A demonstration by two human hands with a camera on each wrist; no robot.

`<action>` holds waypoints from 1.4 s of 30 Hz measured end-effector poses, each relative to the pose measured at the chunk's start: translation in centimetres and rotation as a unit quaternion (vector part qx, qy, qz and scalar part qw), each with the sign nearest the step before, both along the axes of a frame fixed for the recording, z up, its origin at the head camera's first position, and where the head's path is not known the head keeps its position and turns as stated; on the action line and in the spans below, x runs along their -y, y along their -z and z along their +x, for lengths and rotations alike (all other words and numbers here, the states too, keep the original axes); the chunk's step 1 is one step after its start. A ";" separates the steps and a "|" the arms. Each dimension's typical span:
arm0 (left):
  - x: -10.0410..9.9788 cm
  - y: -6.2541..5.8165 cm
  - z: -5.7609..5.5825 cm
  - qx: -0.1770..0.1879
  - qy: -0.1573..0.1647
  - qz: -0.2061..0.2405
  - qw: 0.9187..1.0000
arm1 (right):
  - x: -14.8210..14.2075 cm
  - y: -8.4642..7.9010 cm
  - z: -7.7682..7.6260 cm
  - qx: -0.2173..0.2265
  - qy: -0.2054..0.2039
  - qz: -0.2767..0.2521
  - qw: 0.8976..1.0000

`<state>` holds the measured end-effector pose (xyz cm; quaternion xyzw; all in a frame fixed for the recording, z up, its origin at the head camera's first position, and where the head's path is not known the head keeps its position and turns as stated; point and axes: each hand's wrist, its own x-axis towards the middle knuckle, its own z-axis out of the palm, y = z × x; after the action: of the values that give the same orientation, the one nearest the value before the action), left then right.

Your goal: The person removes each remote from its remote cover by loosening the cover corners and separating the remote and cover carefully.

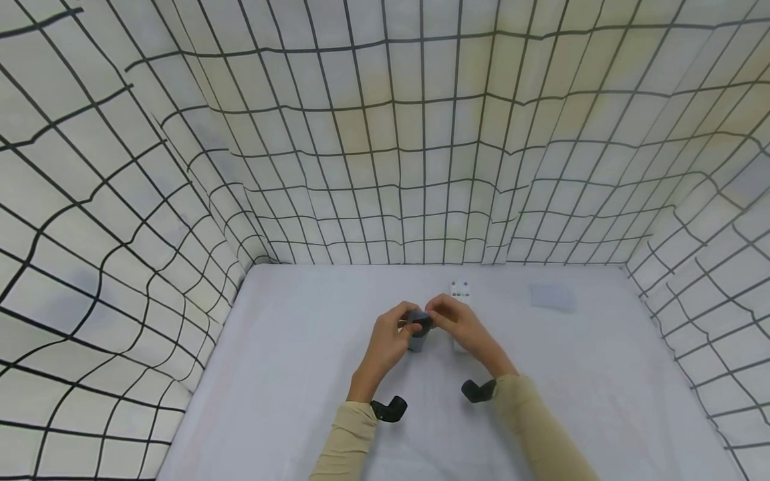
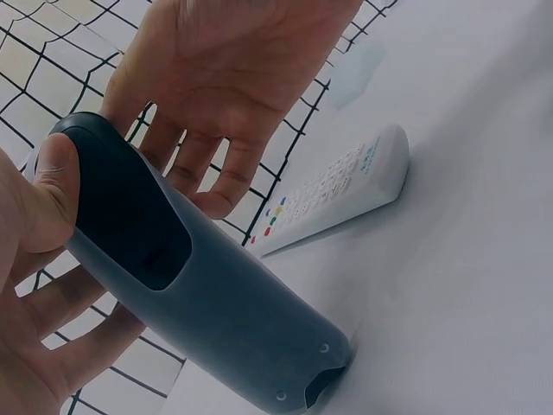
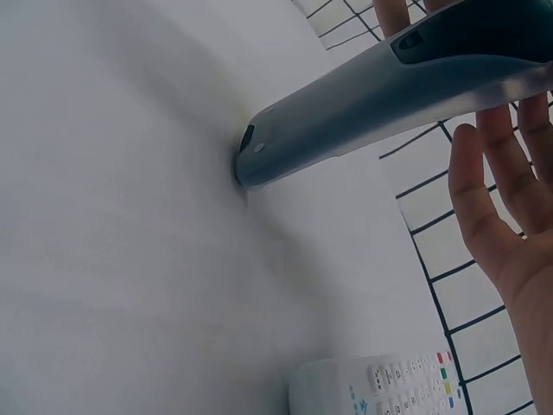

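A dark remote control sits in a translucent grey-blue sleeve, standing tilted with its lower end at the white tabletop. Its dark back shows through the sleeve's rounded opening. My left hand grips the upper part, thumb pressed on the dark back and fingers behind. At the upper end, my right hand pinches the edge from the right; its thumb and index tip are partly hidden in the wrist views. To the right lies a white remote control with small coloured buttons, partly covered by my right hand in the head view.
A pale blue flat sheet lies at the back right of the white-covered table. White walls with a black grid rise at the back and both sides. Black wrist cameras project inward from both wrists.
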<state>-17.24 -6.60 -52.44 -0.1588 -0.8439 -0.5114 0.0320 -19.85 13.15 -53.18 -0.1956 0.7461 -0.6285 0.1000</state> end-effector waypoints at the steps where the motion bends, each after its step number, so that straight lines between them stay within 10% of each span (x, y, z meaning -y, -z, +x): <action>1: 0.0 0.0 0.0 0.000 0.001 0.001 1.000 | 0.0 0.1 0.0 -0.001 0.003 -0.001 1.000; 23: 0.2 0.0 0.6 0.003 -0.014 0.011 1.000 | 1.2 -3.3 1.7 -0.033 0.026 0.038 0.998; 42: 0.1 0.8 1.0 -0.095 -0.028 -0.001 0.995 | 1.0 0.8 0.1 -0.040 0.056 0.071 0.995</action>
<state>-16.19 -6.73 -53.20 -0.1831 -0.8420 -0.4917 0.1257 -19.75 12.14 -53.95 -0.1711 0.8022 -0.5700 0.0483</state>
